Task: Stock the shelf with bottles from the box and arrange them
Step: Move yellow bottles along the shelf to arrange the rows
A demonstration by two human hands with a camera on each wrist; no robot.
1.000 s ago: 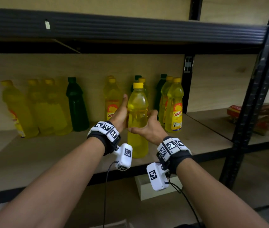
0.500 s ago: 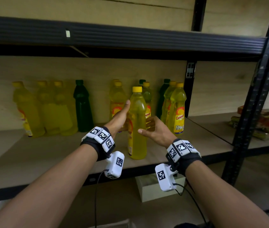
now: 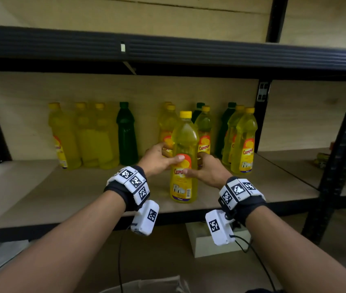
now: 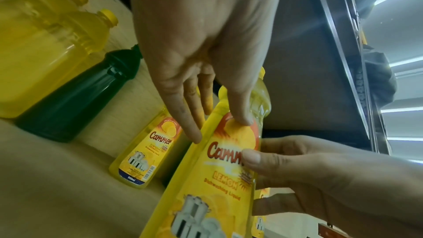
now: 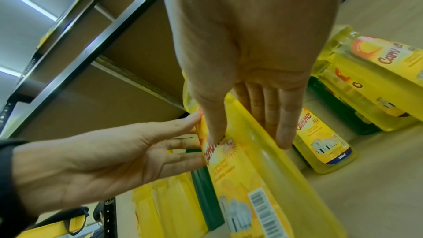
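A yellow dish-liquid bottle [image 3: 185, 132] with a yellow cap stands upright near the front of the wooden shelf [image 3: 62, 195], its label facing me. My left hand [image 3: 165, 155] holds its left side, thumb on the label and fingers behind. My right hand [image 3: 206, 168] holds the right side the same way. In the left wrist view the left hand [image 4: 206, 79] pinches the bottle [image 4: 219, 178] above the right hand [image 4: 320, 178]. In the right wrist view the right hand [image 5: 247, 79] and left hand [image 5: 103, 160] flank the bottle [image 5: 251, 169].
Along the back wall stand yellow bottles [image 3: 62, 136] at the left, a green bottle [image 3: 126, 134], and more yellow and green ones [image 3: 245, 142] at the right. The upper shelf beam [image 3: 168, 49] runs overhead, a black post [image 3: 337, 166] rises at right, and a cardboard box [image 3: 146, 284] lies below.
The held bottle has turned on the shelf, so its label now faces me. Both thumbs have shifted onto the label.
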